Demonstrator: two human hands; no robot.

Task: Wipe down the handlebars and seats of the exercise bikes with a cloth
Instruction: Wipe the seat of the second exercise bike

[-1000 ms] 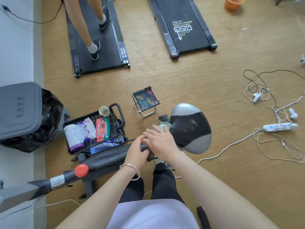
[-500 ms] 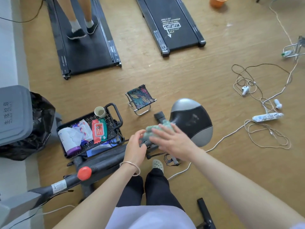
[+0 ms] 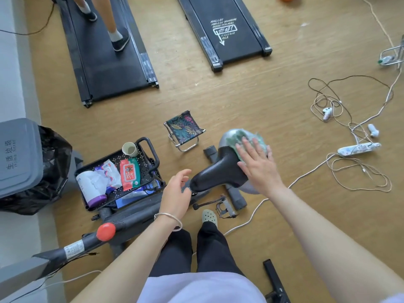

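Note:
The exercise bike's black and grey seat (image 3: 218, 171) lies in the middle of the view, its narrow nose pointing left. A green cloth (image 3: 240, 136) is spread over the wide rear of the seat. My right hand (image 3: 258, 165) lies flat on the cloth with straight fingers and presses it onto the seat. My left hand (image 3: 175, 193) hovers by the seat's nose with loosely spread fingers and holds nothing. The bike's dark frame bar with a red knob (image 3: 106, 231) runs to the lower left.
A black cart tray (image 3: 150, 149) with wipes packs, a bottle and a cup stands left of the seat. A small folding stool (image 3: 183, 130) sits behind it. Two treadmills (image 3: 231, 29) lie beyond; a person walks on the left one. Cables and a power strip (image 3: 358, 148) lie at right. A grey bin (image 3: 17, 154) stands at left.
My right hand has slid the cloth from the seat's nose to its wide rear. My left hand has let go of the bar under the seat and now hovers free.

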